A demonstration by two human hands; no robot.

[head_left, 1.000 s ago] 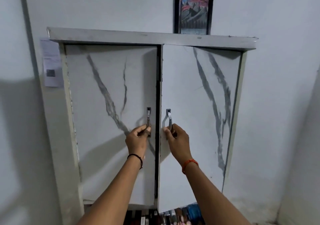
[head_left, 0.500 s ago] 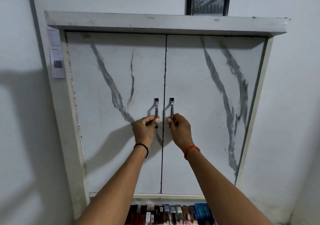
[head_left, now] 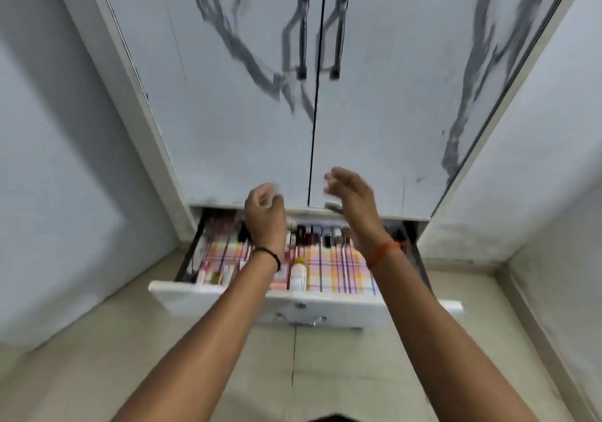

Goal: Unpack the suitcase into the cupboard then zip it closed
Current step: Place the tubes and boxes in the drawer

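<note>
Both hands are off the door handles (head_left: 303, 36) now: left hand (head_left: 264, 210) loosely curled, right hand (head_left: 353, 198) open, both empty. Cupboard (head_left: 228, 112) doors shut; drawer (head_left: 208, 294) below stays open. Judgement: unpacking done, suitcase zip next.

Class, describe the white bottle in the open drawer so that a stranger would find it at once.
Below the two shut marble-patterned cupboard doors, a drawer stands pulled out. On its checked liner, near the front edge and about midway across, lies the white bottle. Its yellow cap and plain white body set it apart from the dark little bottles at the back.

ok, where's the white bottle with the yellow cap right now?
Head view: the white bottle with the yellow cap lies in the open drawer below the closed cupboard doors, near its front edge, between the two forearms.
</note>
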